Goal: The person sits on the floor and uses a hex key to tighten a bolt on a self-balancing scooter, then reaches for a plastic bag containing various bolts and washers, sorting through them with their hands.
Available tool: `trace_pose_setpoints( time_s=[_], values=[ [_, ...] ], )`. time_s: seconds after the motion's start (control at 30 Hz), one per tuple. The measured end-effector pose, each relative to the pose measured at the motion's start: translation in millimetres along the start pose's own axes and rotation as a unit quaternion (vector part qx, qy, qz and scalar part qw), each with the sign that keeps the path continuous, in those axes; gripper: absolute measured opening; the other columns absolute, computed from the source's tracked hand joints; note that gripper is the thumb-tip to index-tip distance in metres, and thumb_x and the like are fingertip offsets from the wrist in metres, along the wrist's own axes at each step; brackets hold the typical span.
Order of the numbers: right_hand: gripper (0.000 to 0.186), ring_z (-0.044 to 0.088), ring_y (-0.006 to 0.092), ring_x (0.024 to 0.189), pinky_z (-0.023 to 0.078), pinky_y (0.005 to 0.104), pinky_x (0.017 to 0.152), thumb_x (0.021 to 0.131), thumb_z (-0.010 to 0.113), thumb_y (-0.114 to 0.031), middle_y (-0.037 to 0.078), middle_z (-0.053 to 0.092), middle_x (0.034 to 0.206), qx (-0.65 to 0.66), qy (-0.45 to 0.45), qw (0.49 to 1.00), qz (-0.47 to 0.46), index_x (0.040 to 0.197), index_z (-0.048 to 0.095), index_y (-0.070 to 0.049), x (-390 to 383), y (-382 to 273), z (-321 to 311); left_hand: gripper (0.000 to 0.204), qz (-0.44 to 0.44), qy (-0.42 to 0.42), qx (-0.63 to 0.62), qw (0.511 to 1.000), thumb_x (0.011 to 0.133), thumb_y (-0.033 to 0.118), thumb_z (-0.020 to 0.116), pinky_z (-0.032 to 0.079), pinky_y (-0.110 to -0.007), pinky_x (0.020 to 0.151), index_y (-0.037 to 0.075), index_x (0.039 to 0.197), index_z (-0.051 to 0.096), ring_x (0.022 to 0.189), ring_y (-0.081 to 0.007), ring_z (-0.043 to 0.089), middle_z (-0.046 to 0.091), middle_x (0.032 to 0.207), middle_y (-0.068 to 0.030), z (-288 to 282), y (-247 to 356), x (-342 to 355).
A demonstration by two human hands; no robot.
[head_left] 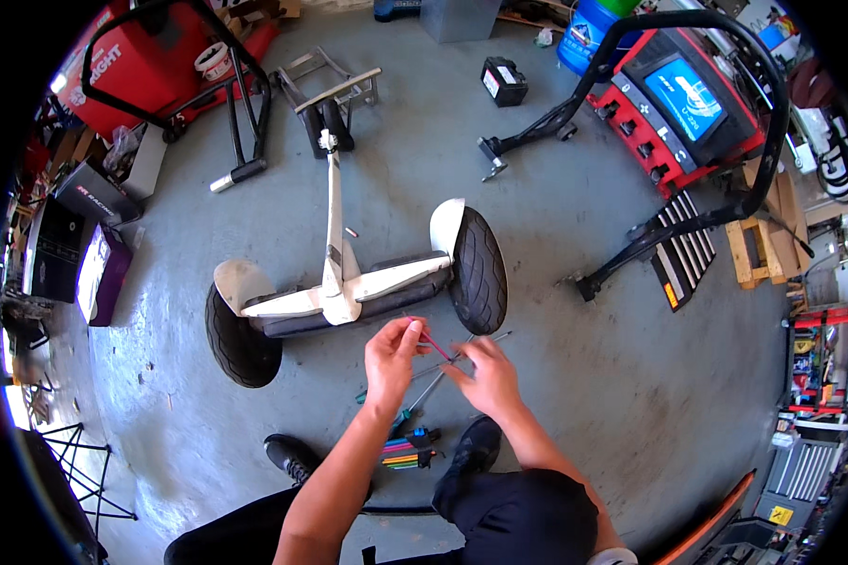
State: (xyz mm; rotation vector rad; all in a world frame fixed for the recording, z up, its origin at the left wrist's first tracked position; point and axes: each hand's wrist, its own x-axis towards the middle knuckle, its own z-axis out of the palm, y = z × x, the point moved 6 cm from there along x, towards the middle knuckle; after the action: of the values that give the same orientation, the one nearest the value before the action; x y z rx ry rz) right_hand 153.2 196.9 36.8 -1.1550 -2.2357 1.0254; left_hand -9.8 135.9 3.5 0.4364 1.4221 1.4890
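A thin pink hex key [436, 347] slants between my two hands, above the floor. My left hand [389, 365] pinches its upper end between thumb and fingers. At the lower end, the thumb and fingers of my right hand [490, 379] close around the tip. Just beyond my hands stands a white two-wheeled self-balancing scooter [341, 303] with black tyres and an upright steering bar. Below my hands, a screwdriver [407, 414] with a teal handle lies on the floor among other slim tools. Nearer my shoes is a holder of coloured hex keys [405, 460].
My black shoes [292, 456] flank the tools. A large red machine [683, 99] with a screen and black tubular arms stands far right, and another red machine [141, 66] far left. A black battery-like box [504, 82] sits farther back. Boxes [104, 273] line the left side.
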Motion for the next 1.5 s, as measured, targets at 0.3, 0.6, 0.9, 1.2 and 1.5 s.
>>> trace_pose_setpoints(
  time_s=[0.3,0.6,0.9,1.2,1.5],
  values=[
    [0.017,0.075,0.0257,0.081,0.060,0.0346,0.071,0.097,0.068,-0.010,0.014,0.074,0.091,0.097,0.142,0.984,-0.049,0.111,0.070,0.000,36.9,-11.9,-1.2,0.021,0.196,0.190,0.120,0.955,0.099,0.016,0.069,0.053,-0.035,0.082,0.002,0.115,0.070,0.093,-0.0173,0.067,0.071,0.098,-0.0054,14.2,21.2,-19.2],
    [0.020,0.076,0.0184,0.082,0.060,0.0306,0.073,0.104,0.061,-0.012,0.014,0.077,0.093,0.236,0.068,0.966,0.079,0.112,0.067,0.005,56.4,7.7,14.3,0.022,-0.149,0.015,-0.277,0.949,0.106,0.026,0.060,0.051,-0.031,0.090,0.008,0.117,0.069,0.097,-0.0119,0.065,0.071,0.104,-0.0010,37.4,-43.0,20.1],
    [0.015,0.069,0.0137,0.066,0.056,0.0261,0.059,0.105,0.061,-0.013,0.012,0.072,0.087,0.295,0.124,0.935,0.152,0.111,0.061,0.001,69.8,0.1,-8.1,0.017,-0.173,0.054,-0.326,0.928,0.104,0.023,0.064,0.052,-0.032,0.090,0.009,0.111,0.069,0.093,-0.0122,0.064,0.070,0.099,-0.0001,36.7,-60.6,33.2],
    [0.017,0.071,0.0133,0.070,0.058,0.0287,0.064,0.105,0.060,-0.016,0.011,0.074,0.090,0.176,0.097,0.979,0.033,0.109,0.063,0.001,73.9,-36.8,-16.3,0.014,-0.173,0.040,-0.436,0.882,0.104,0.019,0.063,0.053,-0.033,0.089,0.008,0.110,0.068,0.091,-0.0139,0.064,0.069,0.098,-0.0023,43.3,-69.0,35.8],
    [0.016,0.075,0.0182,0.077,0.059,0.0310,0.068,0.106,0.058,-0.015,0.013,0.074,0.087,0.101,0.075,0.992,0.012,0.109,0.062,0.000,78.1,-45.3,-17.9,0.016,-0.165,0.038,-0.452,0.876,0.106,0.019,0.060,0.054,-0.031,0.087,0.006,0.110,0.067,0.092,-0.0147,0.065,0.068,0.096,-0.0035,43.8,-64.9,39.9]
  ],
)
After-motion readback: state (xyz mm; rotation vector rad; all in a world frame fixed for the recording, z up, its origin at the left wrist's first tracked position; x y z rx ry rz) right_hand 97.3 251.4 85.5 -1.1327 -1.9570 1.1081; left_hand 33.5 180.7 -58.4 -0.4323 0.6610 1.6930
